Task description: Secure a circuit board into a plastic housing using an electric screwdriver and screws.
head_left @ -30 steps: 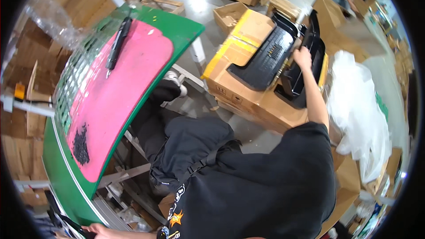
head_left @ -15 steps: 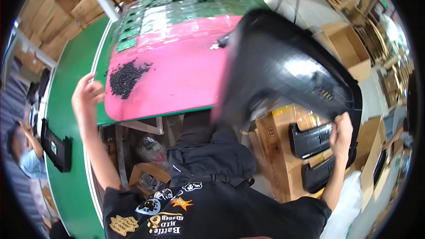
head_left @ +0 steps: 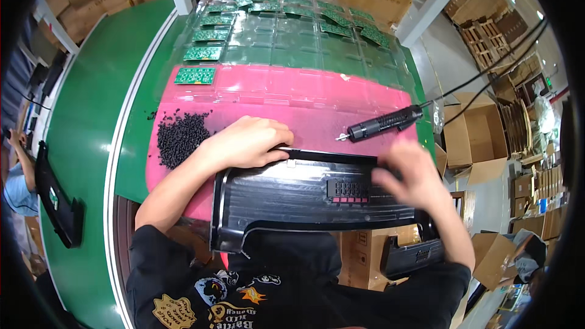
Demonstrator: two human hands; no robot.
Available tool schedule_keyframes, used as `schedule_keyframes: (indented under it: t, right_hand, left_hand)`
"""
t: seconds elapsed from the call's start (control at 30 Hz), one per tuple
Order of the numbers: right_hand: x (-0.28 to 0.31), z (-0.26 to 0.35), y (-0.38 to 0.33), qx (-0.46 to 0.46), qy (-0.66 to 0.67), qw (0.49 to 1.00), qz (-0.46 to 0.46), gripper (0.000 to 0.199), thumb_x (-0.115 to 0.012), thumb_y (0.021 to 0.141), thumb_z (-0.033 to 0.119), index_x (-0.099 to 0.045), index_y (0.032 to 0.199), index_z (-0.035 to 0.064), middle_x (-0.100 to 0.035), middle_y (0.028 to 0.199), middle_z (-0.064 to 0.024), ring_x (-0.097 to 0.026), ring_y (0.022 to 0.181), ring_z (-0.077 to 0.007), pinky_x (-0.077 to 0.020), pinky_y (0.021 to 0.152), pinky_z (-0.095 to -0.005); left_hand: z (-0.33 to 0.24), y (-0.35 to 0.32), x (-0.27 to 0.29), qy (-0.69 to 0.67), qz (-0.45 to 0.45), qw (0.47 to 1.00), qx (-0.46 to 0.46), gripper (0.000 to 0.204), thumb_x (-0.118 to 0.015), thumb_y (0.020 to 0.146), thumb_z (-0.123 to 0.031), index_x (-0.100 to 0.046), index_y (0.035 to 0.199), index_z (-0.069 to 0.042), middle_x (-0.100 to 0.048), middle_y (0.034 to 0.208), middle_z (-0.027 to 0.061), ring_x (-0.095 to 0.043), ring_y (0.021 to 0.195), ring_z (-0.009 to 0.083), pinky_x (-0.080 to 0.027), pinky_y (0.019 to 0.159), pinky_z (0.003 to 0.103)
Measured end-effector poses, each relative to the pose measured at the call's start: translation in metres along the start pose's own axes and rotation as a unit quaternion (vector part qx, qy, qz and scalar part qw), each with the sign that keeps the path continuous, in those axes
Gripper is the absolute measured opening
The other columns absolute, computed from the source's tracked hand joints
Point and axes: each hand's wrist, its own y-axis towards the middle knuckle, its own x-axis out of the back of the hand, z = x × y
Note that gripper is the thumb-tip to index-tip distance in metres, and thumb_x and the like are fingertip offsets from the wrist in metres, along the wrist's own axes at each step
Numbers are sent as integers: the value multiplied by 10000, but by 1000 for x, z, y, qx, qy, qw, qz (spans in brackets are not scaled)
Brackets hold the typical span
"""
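Observation:
A black plastic housing (head_left: 292, 198) with a small grid of openings lies on the near edge of the pink mat (head_left: 311, 119) and juts out toward my body. My left hand (head_left: 253, 142) is closed over its far edge, left of the middle. Above the housing's right end hovers my right hand (head_left: 414, 173), smeared by motion, so its grip is unclear. Just beyond it lies a black electric screwdriver (head_left: 384, 123), its bit pointing left. Beside my left forearm is a heap of small black screws (head_left: 183, 139).
Clear plastic trays (head_left: 274, 55) with several green circuit boards (head_left: 195, 76) cover the table's far part. A cable (head_left: 469, 88) runs from the screwdriver to the upper right. Another black housing (head_left: 411, 256) sits on cartons at my right. At far left a person (head_left: 21, 176) works near another housing (head_left: 58, 201).
The housing, raised and tilted at my right, has come down onto the mat's near edge. My left hand has moved right onto it. My right hand no longer holds its edge.

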Motion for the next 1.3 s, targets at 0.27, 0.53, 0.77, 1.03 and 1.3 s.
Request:
schedule_keyframes:
  t: [0.27, 0.53, 0.77, 1.03, 1.3]
  right_hand:
    - [-71, -138, 194, -135, -160, 973, -100, 450, -622, 874, 165, -526, 1309, 101, -506, 1337, -148, -492, 1246, -365, -442, 1016, -477]
    - [-120, -185, 241, -162, -286, 943, -55, 537, -544, 832, 92, -471, 1359, 18, -423, 1475, -122, -397, 1370, -284, -350, 1091, -527]
    - [-43, -101, 192, 69, -157, 930, -326, 260, -712, 812, 51, -654, 1059, -8, -668, 1087, -169, -645, 975, -331, -521, 834, -372]
    - [-16, 16, 109, 292, 42, 941, -165, 202, -756, 761, 56, -685, 949, 39, -689, 989, -99, -656, 930, -257, -544, 815, -324]
    - [5, 44, 59, 85, -50, 973, -207, 476, -821, 711, 23, -655, 1155, -12, -677, 1146, -141, -647, 1066, -271, -512, 930, -341]
  left_hand:
    - [10, -3, -9, 29, -158, 986, -39, 191, -710, 833, -188, -581, 853, -47, -576, 811, 86, -617, 809, 297, -492, 672, 412]
    - [21, -14, -2, 25, -158, 986, -49, 231, -712, 819, -199, -552, 825, -32, -556, 795, 101, -589, 796, 318, -480, 676, 423]
    - [14, -17, 6, -24, -200, 979, 27, 313, -775, 802, -215, -608, 980, -19, -629, 884, 118, -628, 840, 283, -508, 720, 370]
    - [-29, -9, 22, -189, -210, 959, 36, 654, -745, 840, -58, -455, 1426, -29, -705, 1084, 116, -694, 859, 158, -534, 775, 292]
    - [-28, 8, 27, -369, -185, 910, -26, 380, -565, 1002, -75, -501, 1363, 27, -718, 923, 135, -706, 773, 152, -536, 662, 229]
